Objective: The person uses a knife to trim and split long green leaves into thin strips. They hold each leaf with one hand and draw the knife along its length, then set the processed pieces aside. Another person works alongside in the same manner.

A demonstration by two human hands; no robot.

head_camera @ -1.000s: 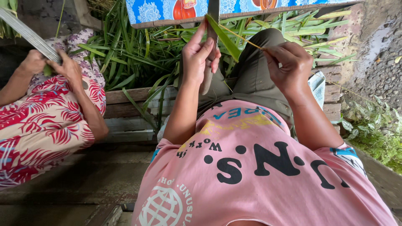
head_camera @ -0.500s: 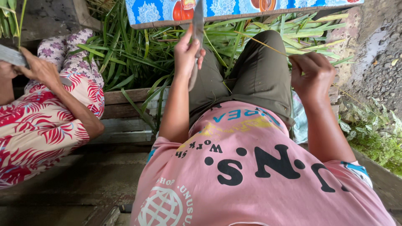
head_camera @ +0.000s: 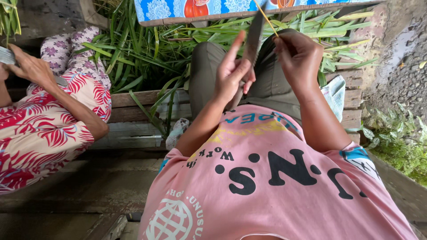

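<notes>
Pink shirt (head_camera: 275, 186), green leaves (head_camera: 133, 58)

Knife (head_camera: 254, 38) tip & thin leaf rib (head_camera: 267, 18) cut off at top edge; handle hidden in left hand (head_camera: 231, 73).

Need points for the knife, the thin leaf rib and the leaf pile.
knife (head_camera: 254, 38): head view, middle of the dark blade above the left hand.
leaf rib (head_camera: 268, 20): head view, thin yellow strip above the right hand.
leaf pile (head_camera: 133, 58): head view, green blades left of the knee.
</notes>
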